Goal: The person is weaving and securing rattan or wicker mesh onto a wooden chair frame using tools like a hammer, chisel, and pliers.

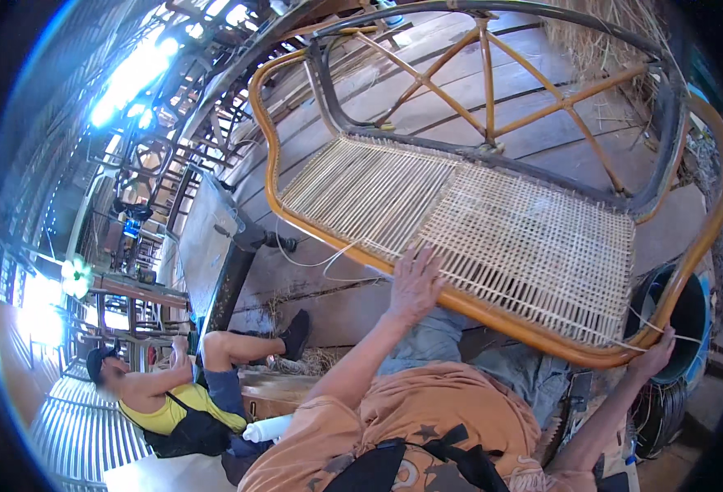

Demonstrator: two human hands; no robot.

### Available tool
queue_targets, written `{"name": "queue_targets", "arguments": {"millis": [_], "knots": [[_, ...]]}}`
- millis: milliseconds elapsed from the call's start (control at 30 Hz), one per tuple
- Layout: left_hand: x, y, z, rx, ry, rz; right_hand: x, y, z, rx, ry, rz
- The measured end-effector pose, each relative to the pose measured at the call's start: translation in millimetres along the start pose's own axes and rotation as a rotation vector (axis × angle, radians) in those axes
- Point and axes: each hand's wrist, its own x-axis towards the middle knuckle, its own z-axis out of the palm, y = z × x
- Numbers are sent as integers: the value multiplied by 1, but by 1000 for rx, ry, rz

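A rattan bench (493,324) with a curved, honey-coloured frame lies tilted across my lap. Its woven cane seat (525,238) has open lattice on the right and close parallel strands on the left. My left hand (416,284) rests on the front rail, fingers stretched onto the seat's edge. At the front right corner, my right hand (655,358) is closed against the outside of the rail, its fingers partly hidden. A loose cane strand (677,334) crosses the rail close to that hand. Another long strand (329,261) trails from the front rail left of my left hand.
A person in a yellow top (165,414) sits at lower left, leg stretched toward a dark metal beam (232,287). A dark green bucket (683,328) stands beside the bench's right corner. Straw (591,33) is heaped at the back right; furniture frames (165,156) crowd the far left.
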Motion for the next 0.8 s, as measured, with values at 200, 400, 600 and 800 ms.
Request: {"name": "queue_targets", "arguments": {"millis": [200, 400, 600, 800], "knots": [[-2, -37, 12, -39, -36, 80, -14, 39, 3, 100, 2, -34], [-10, -35, 27, 35, -124, -24, -29, 9, 36, 51, -46, 16], [-19, -37, 40, 13, -38, -71, -21, 13, 45, 90, -34, -65], [10, 40, 5, -123, 67, -55, -7, -14, 10, -119, -54, -264]]}}
